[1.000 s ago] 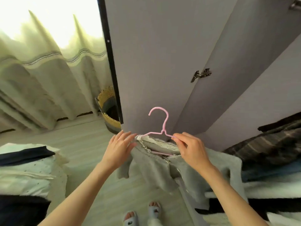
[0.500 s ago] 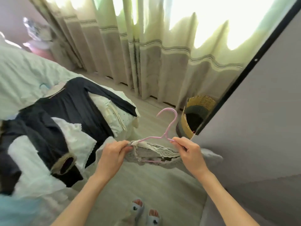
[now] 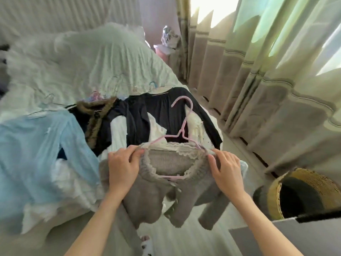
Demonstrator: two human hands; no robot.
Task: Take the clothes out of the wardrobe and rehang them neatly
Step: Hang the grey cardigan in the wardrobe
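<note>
The bed point(image 3: 77, 58) fills the left and far part of the view, its pale cover rumpled. To the right hang long curtains point(image 3: 258, 74), lit from behind. Across the near end of the bed lie clothes already brought out: a light blue garment point(image 3: 33, 145) on the left, a dark garment point(image 3: 162, 111) in the middle over white pieces, and a brown furry strip point(image 3: 96, 119) between them. A woven basket point(image 3: 302, 193) stands on the floor at near right.

Nearest the camera, a grey sweater point(image 3: 147, 193) with a lace collar sits on a pink hanger point(image 3: 182, 117), held over the near edge of the bed. The left hand point(image 3: 123, 167) pinches one shoulder of it, fingers curled on the knit; the right hand point(image 3: 227, 170) pinches the other shoulder likewise.

By my judgement the emptying stage is well along, with several pieces on the bed; rehanging has not begun. No brand, label or writing can be read anywhere.
</note>
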